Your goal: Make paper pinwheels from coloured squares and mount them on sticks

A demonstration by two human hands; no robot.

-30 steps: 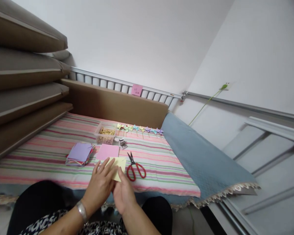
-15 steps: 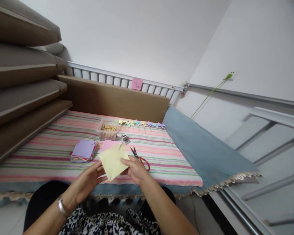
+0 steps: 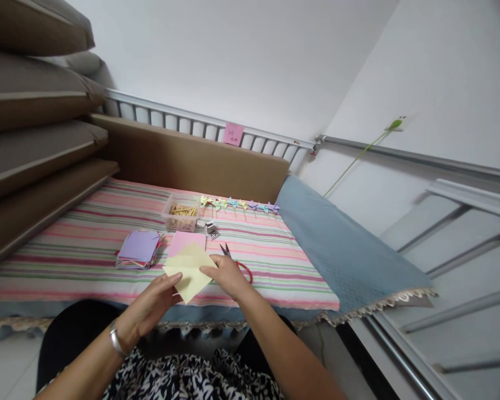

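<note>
Between my two hands is a square sheet of yellow paper (image 3: 190, 278), with slits cut in from its corners. My left hand (image 3: 158, 300) pinches its left corner, thumb on top. On the other side, my right hand (image 3: 227, 275) grips the right edge, its thumb lying on the paper. Pink paper (image 3: 187, 242) lies on the striped cloth just behind the sheet. Red-handled scissors (image 3: 237, 263) rest beside my right hand, blades pointing away and partly open. Purple squares top a paper stack (image 3: 139, 248) to the left.
A clear plastic box (image 3: 181, 214) holds many thin wooden sticks. Several small paper pinwheels (image 3: 241, 205) on sticks lie in a row at the back. A small clear container (image 3: 211, 230) stands near the box. Folded brown mattress sections (image 3: 45, 133) rise at the left.
My left thumb has come over onto the yellow paper, and the left hand now pinches its corner. The sheet has turned and tilted slightly. The view has shifted a little.
</note>
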